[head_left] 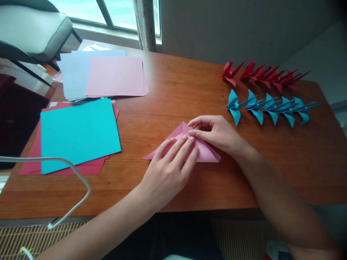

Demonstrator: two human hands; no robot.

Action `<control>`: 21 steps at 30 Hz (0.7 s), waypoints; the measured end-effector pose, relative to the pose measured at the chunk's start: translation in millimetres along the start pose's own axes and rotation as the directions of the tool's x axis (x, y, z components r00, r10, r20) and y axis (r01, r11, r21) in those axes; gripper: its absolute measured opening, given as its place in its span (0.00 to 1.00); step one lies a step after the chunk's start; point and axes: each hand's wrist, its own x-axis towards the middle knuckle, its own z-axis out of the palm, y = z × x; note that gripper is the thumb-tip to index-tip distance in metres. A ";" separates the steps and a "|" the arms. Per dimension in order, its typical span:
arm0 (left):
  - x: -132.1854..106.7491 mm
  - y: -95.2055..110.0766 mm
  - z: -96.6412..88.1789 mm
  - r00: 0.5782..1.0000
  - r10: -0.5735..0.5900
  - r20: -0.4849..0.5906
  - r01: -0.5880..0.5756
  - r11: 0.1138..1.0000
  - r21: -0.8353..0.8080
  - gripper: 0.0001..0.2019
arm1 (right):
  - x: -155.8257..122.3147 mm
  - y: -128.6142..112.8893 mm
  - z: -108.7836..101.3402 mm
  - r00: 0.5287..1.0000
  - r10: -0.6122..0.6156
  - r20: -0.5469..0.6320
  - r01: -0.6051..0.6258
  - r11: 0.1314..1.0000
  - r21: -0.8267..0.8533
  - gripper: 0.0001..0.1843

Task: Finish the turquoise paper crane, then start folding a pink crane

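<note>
Handling folded pink paper [208, 154]

It lies on the worktop [179, 83] under the spread fingers [176, 150] of your left hand [169, 169], while your right hand [219, 133] pinches its upper right edge. Expect it light and easily creased; grip folded edges gently.

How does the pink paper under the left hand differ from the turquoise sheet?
The pink paper is folded, roughly triangular; the turquoise sheet is flat and rectangular. The left hand and right hand touch the pink paper; neither touches the turquoise sheet, which lies on red sheets. Both look plain, without pattern.
</note>
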 end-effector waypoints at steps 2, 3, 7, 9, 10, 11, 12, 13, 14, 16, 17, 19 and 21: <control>0.0 0.1 0.1 1.000 -0.002 -0.001 0.002 1.000 -0.002 0.16 | -0.6 -0.3 -0.1 1.000 0.004 -0.008 -0.004 1.000 -0.005 0.12; 0.0 0.0 0.0 1.000 -0.003 -0.002 0.003 1.000 -0.003 0.16 | -0.9 -0.3 -0.3 1.000 0.006 -0.011 -0.006 1.000 -0.016 0.12; -0.1 -0.5 -0.1 1.000 -0.002 -0.006 0.002 1.000 -0.008 0.16 | -1.9 -0.8 -0.7 1.000 -0.012 -0.021 0.009 0.993 -0.122 0.13; -0.2 -0.5 0.3 1.000 0.000 -0.002 0.000 1.000 -0.008 0.16 | -2.4 -1.5 -0.4 0.999 -0.037 -0.020 0.033 0.983 -0.179 0.11; -0.3 -0.5 0.6 1.000 0.001 0.000 -0.001 1.000 -0.007 0.16 | -2.7 -2.0 -0.2 0.999 -0.049 -0.016 0.045 0.979 -0.199 0.10; -0.4 -0.5 0.9 1.000 0.001 0.002 -0.001 1.000 -0.007 0.17 | -3.0 -2.6 0.1 0.998 -0.059 -0.009 0.056 0.975 -0.215 0.09; -0.5 -0.4 1.3 1.000 0.002 0.003 -0.002 1.000 -0.007 0.17 | -3.2 -3.2 0.4 0.998 -0.067 0.000 0.065 0.972 -0.226 0.08; -0.6 -0.3 1.7 1.000 0.005 0.004 -0.005 1.000 -0.008 0.17 | -3.5 -3.8 0.6 0.997 -0.071 0.004 0.070 0.970 -0.233 0.07; -0.6 -0.2 2.1 1.000 0.009 0.003 -0.009 1.000 -0.011 0.18 | -3.7 -4.2 0.8 0.997 -0.071 0.007 0.071 0.970 -0.233 0.07; -0.4 -0.1 2.7 1.000 0.022 -0.003 -0.022 1.000 -0.015 0.18 | -3.9 -4.8 0.9 0.998 -0.062 0.007 0.062 0.972 -0.227 0.06; -0.1 0.0 2.9 1.000 0.030 -0.007 -0.030 0.999 -0.016 0.18 | -3.9 -5.0 0.9 0.998 -0.055 0.006 0.055 0.973 -0.222 0.06; 0.6 0.1 3.0 0.999 0.038 -0.017 -0.038 0.999 -0.018 0.18 | -3.8 -5.2 0.7 0.999 -0.044 0.009 0.045 0.974 -0.221 0.06; 1.3 0.1 2.9 0.999 0.036 -0.025 -0.037 0.999 -0.021 0.17 | -3.6 -5.5 0.4 0.999 -0.041 0.011 0.042 0.974 -0.224 0.06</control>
